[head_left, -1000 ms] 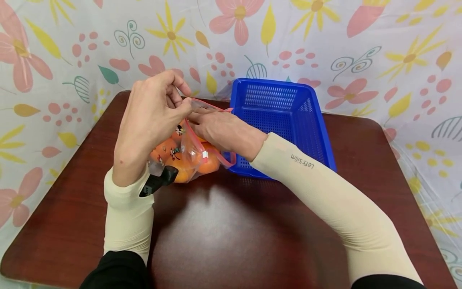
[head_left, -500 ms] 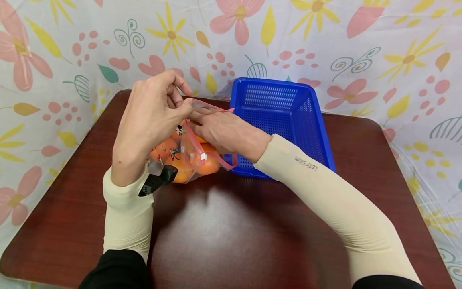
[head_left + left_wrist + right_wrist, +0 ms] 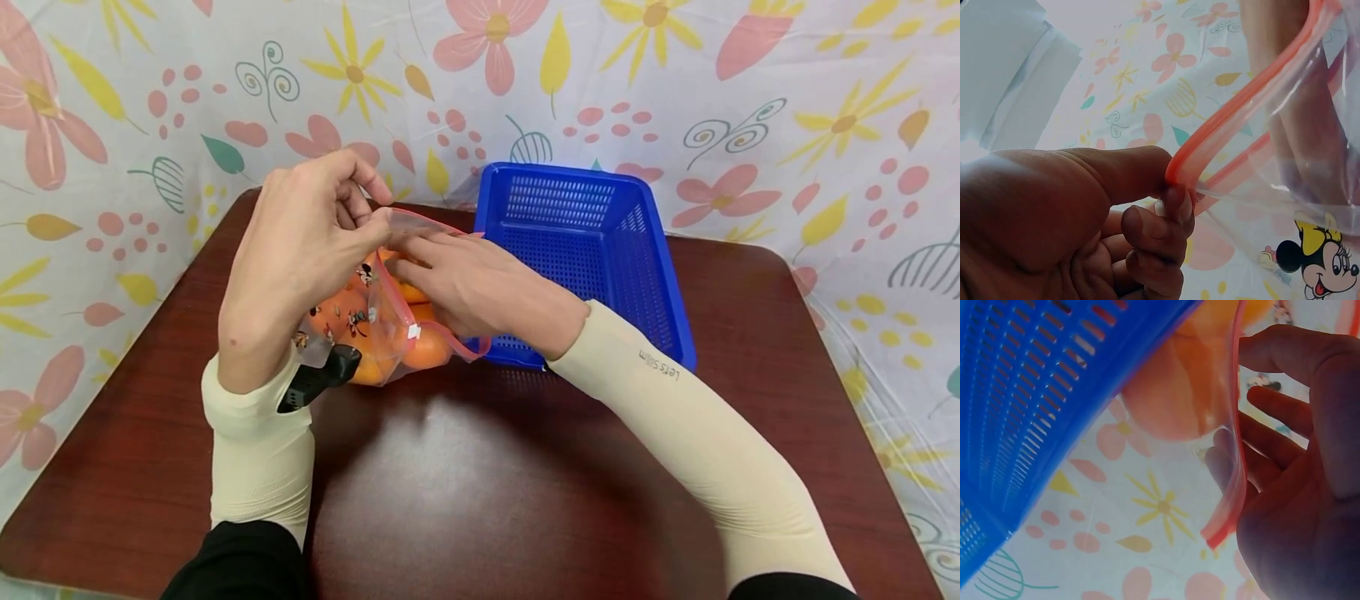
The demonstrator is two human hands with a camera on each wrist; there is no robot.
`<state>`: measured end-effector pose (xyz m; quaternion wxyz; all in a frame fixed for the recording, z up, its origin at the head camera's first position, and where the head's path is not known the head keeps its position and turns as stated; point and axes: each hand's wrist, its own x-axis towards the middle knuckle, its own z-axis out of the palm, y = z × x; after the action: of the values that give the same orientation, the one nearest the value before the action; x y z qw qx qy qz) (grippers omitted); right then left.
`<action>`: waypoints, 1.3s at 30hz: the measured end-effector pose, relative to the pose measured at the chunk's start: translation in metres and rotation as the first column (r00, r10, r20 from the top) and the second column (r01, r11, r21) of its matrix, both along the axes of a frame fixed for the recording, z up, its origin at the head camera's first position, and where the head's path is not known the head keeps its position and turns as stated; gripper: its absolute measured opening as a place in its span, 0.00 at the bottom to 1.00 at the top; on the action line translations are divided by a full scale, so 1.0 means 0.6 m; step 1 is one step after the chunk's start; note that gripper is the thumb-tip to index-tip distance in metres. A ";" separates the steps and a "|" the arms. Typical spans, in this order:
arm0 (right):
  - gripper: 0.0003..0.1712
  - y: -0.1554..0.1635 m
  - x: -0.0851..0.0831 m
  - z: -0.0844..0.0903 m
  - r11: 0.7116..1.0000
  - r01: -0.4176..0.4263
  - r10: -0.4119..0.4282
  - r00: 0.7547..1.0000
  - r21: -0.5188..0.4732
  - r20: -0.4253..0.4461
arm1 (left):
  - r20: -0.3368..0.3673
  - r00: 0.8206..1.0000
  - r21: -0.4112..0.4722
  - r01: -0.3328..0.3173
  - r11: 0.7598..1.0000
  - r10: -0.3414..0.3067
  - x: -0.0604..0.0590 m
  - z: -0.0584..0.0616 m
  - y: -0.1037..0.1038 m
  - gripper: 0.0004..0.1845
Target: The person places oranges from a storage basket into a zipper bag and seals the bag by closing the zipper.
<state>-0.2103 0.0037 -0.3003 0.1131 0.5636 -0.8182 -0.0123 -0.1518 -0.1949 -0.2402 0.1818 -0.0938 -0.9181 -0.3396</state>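
Since a second ago our right hand (image 3: pixel 480 283) has drawn back toward us and slid lower along the bag (image 3: pixel 386 321), while our left hand (image 3: pixel 300 242) has eased slightly left. The left hand pinches the bag's red zip strip (image 3: pixel 1235 112) between thumb and fingertips. The right hand's fingers lie fairly straight inside the bag's mouth, thumb against the rim. The clear bag holds oranges (image 3: pixel 423 350) and sits on the table (image 3: pixel 480 483) toward its far edge, touching the near left corner of the blue basket (image 3: pixel 592 242).
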 end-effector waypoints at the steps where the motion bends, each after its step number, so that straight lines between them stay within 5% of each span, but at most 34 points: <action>1: 0.29 0.004 0.002 0.000 0.999 -0.018 0.018 1.000 -0.039 0.002 | -0.002 1.000 -0.003 0.000 1.000 0.000 0.000 0.000 0.000 0.05; 7: 0.23 0.026 0.013 -0.001 0.944 -0.147 0.160 0.987 -0.294 0.020 | -0.012 1.000 -0.028 0.011 1.000 -0.011 0.003 0.002 0.000 0.04; 12: 0.21 0.040 0.034 0.008 0.893 -0.158 0.194 0.980 -0.421 0.044 | -0.022 1.000 -0.038 0.020 0.999 -0.021 0.008 0.000 -0.002 0.04; 23: 0.22 0.080 0.068 0.008 0.792 0.030 0.032 0.996 -0.610 0.089 | -0.067 0.996 -0.057 0.051 0.997 -0.055 0.021 0.001 -0.005 0.03; 30: 0.23 0.095 0.072 -0.003 0.808 0.074 -0.072 0.997 -0.584 0.027 | -0.066 0.993 -0.080 0.090 0.993 -0.095 0.038 0.005 -0.010 0.03; 39: 0.13 0.105 0.076 -0.010 0.838 0.020 -0.010 1.000 -0.545 0.022 | -0.057 0.988 -0.108 0.134 0.985 -0.141 0.054 0.009 -0.009 0.03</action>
<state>-0.1645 0.0666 -0.3064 0.2610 0.5019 -0.7933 0.2251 -0.1194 -0.2001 -0.2349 0.1821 -0.1769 -0.9195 -0.3001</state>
